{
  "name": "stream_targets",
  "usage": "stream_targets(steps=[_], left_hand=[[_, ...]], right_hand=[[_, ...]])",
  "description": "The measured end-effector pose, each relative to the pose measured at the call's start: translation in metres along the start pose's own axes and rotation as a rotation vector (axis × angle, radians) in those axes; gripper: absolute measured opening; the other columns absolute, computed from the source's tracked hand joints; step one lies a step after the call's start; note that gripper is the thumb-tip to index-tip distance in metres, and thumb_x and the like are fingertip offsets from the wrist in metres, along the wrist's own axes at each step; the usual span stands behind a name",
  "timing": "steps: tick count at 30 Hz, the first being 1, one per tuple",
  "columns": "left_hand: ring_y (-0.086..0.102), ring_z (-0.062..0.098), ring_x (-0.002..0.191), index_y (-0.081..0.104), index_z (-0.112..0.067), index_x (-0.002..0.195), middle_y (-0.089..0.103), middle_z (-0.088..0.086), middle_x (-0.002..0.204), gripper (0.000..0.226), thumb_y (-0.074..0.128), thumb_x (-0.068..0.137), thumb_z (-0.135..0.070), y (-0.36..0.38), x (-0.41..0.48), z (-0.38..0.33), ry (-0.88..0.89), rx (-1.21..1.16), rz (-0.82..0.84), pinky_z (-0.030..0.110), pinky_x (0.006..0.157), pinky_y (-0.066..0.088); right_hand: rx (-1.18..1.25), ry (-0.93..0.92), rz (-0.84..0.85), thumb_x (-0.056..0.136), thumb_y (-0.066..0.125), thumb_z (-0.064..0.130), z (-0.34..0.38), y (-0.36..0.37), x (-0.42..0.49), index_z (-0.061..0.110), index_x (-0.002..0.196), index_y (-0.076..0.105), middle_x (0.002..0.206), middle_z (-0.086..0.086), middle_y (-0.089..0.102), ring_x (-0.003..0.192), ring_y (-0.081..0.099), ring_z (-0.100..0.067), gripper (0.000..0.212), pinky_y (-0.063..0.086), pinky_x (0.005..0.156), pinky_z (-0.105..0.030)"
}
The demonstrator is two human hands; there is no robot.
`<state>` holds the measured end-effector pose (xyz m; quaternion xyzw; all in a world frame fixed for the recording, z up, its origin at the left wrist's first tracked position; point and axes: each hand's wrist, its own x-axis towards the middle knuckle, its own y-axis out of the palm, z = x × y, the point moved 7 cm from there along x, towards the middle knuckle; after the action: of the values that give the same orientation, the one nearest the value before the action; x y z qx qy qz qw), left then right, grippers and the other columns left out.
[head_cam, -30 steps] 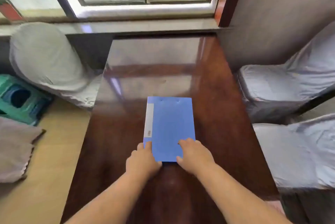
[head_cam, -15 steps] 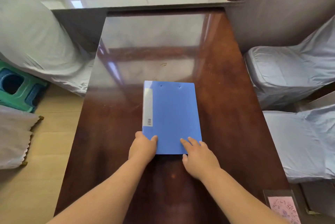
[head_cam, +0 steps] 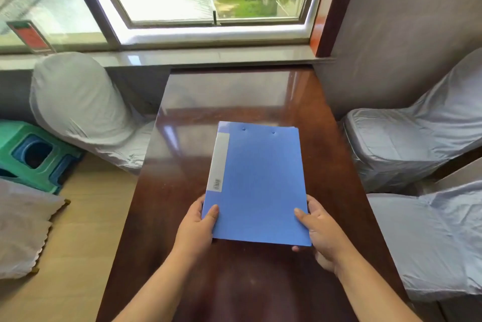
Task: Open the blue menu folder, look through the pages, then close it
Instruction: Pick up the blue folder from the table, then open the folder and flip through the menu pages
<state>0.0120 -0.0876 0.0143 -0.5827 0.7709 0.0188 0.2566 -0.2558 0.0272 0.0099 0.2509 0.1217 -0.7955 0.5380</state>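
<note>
Both bare forearms rise from the bottom edge of the frame toward its centre. The left hand [head_cam: 196, 227] grips the blue menu folder [head_cam: 257, 186] at its lower left corner (thumb on top), the right hand [head_cam: 322, 234] clasping the lower right corner likewise.

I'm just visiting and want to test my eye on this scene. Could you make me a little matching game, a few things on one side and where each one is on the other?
Things:
1. blue folder
2. green stool
3. left hand
4. red sign

Places:
A. on the floor, left of the table
B. gripping the folder's near left corner
C. against the window glass, far left
D. held closed over the brown table

Pairs: 1-D, 2-A, 3-B, 4-C
</note>
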Motion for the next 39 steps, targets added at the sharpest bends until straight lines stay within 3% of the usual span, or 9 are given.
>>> stream_targets(steps=[6,12,16,22,26,28,30,34,39], left_hand=[[0.061,0.015,0.087,-0.011,-0.066,0.152,0.046,-0.012,0.111,0.137,0.07,0.046,-0.093,-0.017,-0.034,-0.071,0.25,0.642,-0.072,0.033,0.066,0.048],[0.051,0.011,0.079,-0.025,-0.069,0.145,0.041,-0.016,0.099,0.147,0.058,0.03,-0.107,-0.035,-0.058,-0.098,0.356,0.735,-0.122,0.029,0.056,0.04],[0.048,0.007,0.081,-0.016,-0.064,0.153,0.04,-0.022,0.096,0.149,0.054,0.03,-0.109,-0.041,-0.069,-0.102,0.439,0.7,-0.135,0.022,0.055,0.035],[0.053,0.014,0.094,0.009,-0.043,0.165,0.051,-0.012,0.103,0.124,0.033,0.061,-0.107,-0.044,-0.075,-0.109,0.604,0.722,-0.209,0.035,0.071,0.043],[0.067,0.026,0.104,0.057,-0.033,0.148,0.075,-0.003,0.115,0.087,0.021,0.087,-0.086,-0.058,-0.074,-0.109,0.622,0.526,-0.312,0.037,0.073,0.048],[0.07,0.025,0.078,0.075,-0.021,0.105,0.076,-0.004,0.08,0.086,0.019,0.091,-0.085,-0.07,-0.073,-0.106,0.501,0.352,-0.396,0.038,0.061,0.046],[0.067,0.011,0.059,0.069,-0.016,0.074,0.072,-0.006,0.061,0.072,0.04,0.091,-0.08,-0.08,-0.07,-0.099,0.339,0.045,-0.452,0.037,0.055,0.047],[0.065,-0.001,0.053,0.059,-0.02,0.058,0.068,-0.024,0.054,0.045,0.072,0.093,-0.044,-0.093,-0.058,-0.089,0.259,-0.175,-0.455,0.01,0.048,0.046],[0.077,0.009,0.083,0.077,-0.01,0.09,0.08,-0.007,0.095,0.034,0.083,0.086,-0.043,-0.124,-0.043,-0.068,0.153,-0.391,-0.553,0.033,0.075,0.058]], right_hand=[[0.063,-0.185,0.049,0.115,0.045,0.019,0.063,0.025,-0.031,0.048,0.127,0.063,0.122,0.006,0.081,0.103,0.081,-0.031,0.036,0.063,0.047,-0.038],[0.179,-0.276,0.138,0.116,0.039,0.013,0.09,0.034,-0.05,0.029,0.145,0.055,0.138,-0.003,0.075,0.123,0.073,-0.029,0.036,0.067,0.089,-0.04],[0.23,-0.261,0.119,0.113,0.041,0.007,0.099,0.032,-0.055,0.018,0.135,0.061,0.131,-0.014,0.077,0.115,0.077,-0.033,0.032,0.067,0.078,-0.036],[0.267,-0.202,0.106,0.111,0.033,0.055,0.102,0.027,-0.058,0.018,0.146,0.062,0.142,-0.016,0.071,0.131,0.067,-0.036,0.058,0.058,0.105,-0.05],[0.276,-0.268,0.088,0.111,0.048,0.013,0.108,0.025,-0.053,0.009,0.137,0.06,0.116,-0.016,0.083,0.098,0.082,-0.03,0.029,0.069,0.076,-0.041],[0.328,-0.266,0.077,0.11,0.047,0.007,0.108,0.022,-0.053,0.008,0.131,0.063,0.116,-0.02,0.082,0.093,0.083,-0.028,0.026,0.068,0.069,-0.036],[0.395,-0.29,0.058,0.11,0.046,0.006,0.111,0.018,-0.055,0.009,0.128,0.065,0.12,-0.024,0.079,0.094,0.083,-0.03,0.026,0.069,0.072,-0.038],[0.432,-0.3,0.037,0.111,0.046,0.006,0.119,0.013,-0.053,0.009,0.131,0.065,0.117,-0.022,0.081,0.097,0.082,-0.032,0.028,0.069,0.073,-0.04],[0.449,-0.295,0.017,0.11,0.049,0.008,0.122,0.007,-0.05,0.009,0.133,0.066,0.118,-0.022,0.081,0.097,0.082,-0.032,0.028,0.069,0.07,-0.04]])
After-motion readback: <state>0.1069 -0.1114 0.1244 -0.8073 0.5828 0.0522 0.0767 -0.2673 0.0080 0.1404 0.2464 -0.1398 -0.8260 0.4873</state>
